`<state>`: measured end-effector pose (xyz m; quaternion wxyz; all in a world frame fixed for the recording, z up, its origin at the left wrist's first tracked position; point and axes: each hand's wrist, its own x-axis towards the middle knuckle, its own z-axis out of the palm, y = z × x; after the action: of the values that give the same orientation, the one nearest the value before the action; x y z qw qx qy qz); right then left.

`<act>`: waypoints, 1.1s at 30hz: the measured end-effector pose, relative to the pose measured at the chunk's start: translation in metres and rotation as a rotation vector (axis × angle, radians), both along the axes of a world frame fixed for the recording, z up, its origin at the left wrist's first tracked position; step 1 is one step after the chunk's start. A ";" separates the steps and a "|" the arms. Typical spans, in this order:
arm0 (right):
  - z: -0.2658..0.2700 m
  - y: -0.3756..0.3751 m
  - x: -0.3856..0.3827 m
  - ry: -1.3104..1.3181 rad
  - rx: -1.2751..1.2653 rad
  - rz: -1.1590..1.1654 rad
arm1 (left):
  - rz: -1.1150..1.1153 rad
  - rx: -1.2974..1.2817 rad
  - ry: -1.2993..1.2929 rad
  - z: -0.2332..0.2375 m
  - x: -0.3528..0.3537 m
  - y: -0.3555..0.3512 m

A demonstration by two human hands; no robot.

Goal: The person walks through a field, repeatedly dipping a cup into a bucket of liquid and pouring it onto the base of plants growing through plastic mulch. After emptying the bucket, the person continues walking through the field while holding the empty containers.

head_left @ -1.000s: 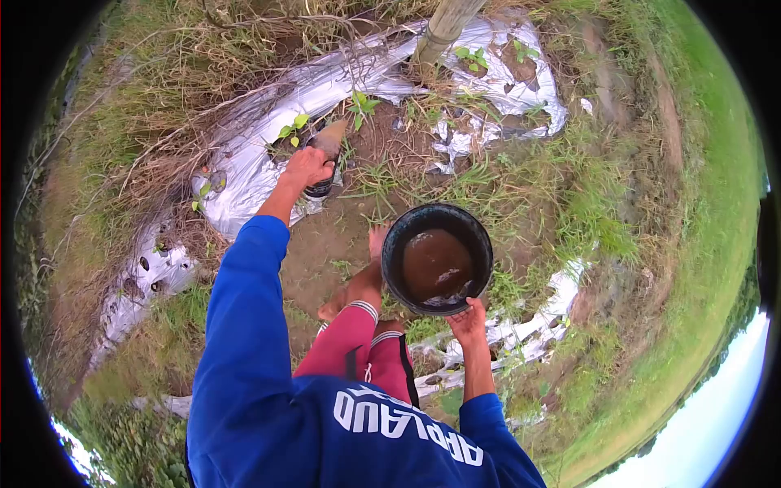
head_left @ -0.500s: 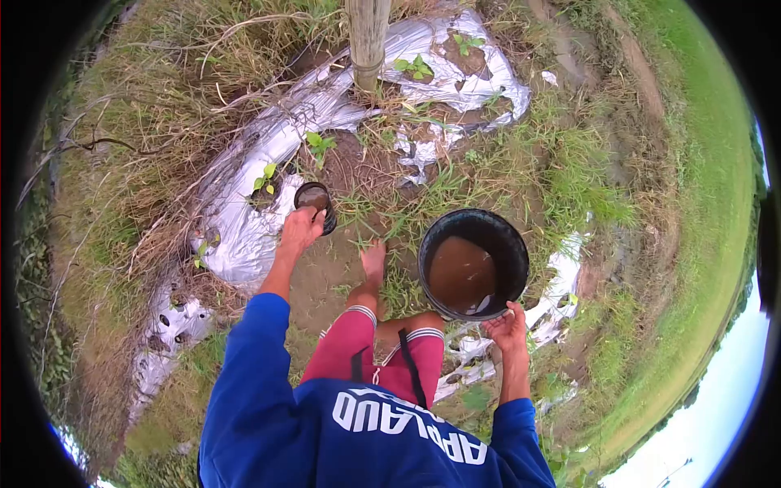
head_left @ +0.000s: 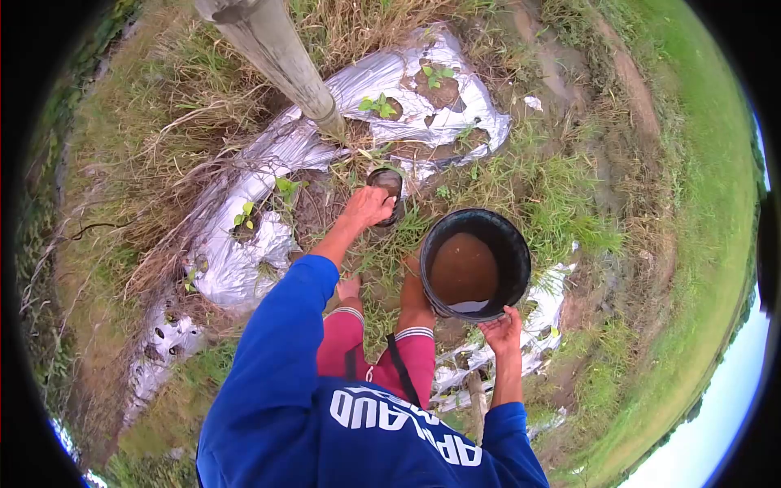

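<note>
My left hand (head_left: 371,206) grips a small dark cup (head_left: 386,180) with brownish water in it, held above the ground left of the bucket. My right hand (head_left: 501,328) holds the lower right rim of a large black bucket (head_left: 518,259). Muddy brown water (head_left: 464,270) lies inside the bucket, with a bright reflection near its lower edge. Small green seedlings (head_left: 380,105) grow from holes in torn silvery plastic sheeting (head_left: 220,272) beyond and left of my hands.
A wooden post (head_left: 285,69) rises from the sheeting at the upper left. Dry grass and twigs (head_left: 175,175) spread along the left. Green grass (head_left: 569,191) and a muddy furrow (head_left: 626,89) run along the right. My bare foot (head_left: 349,288) is on the ground below the cup.
My left hand has moved right with the cup, nearer the bucket. The post and sheeting have shifted left in view, and my legs have changed position. My right hand still holds the bucket.
</note>
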<state>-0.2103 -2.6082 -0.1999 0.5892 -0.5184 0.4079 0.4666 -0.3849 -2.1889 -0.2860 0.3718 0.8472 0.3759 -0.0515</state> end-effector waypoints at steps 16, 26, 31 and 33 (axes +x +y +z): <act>-0.032 0.012 0.143 0.139 0.014 -0.073 | 0.285 -0.056 0.195 -0.010 0.144 0.052; 0.005 0.007 0.220 0.082 -0.025 -0.064 | 0.257 -0.009 0.104 0.044 0.190 0.016; 0.017 0.008 0.259 0.101 -0.086 -0.094 | 0.146 -0.086 0.250 0.028 0.247 0.052; 0.023 0.009 0.277 0.100 -0.097 -0.113 | 0.055 -0.083 0.290 0.002 0.258 0.063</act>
<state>0.0671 -2.5991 -0.1767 0.5677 -0.4984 0.4874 0.4379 -0.1271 -2.1259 -0.2844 0.3496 0.8041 0.4464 -0.1785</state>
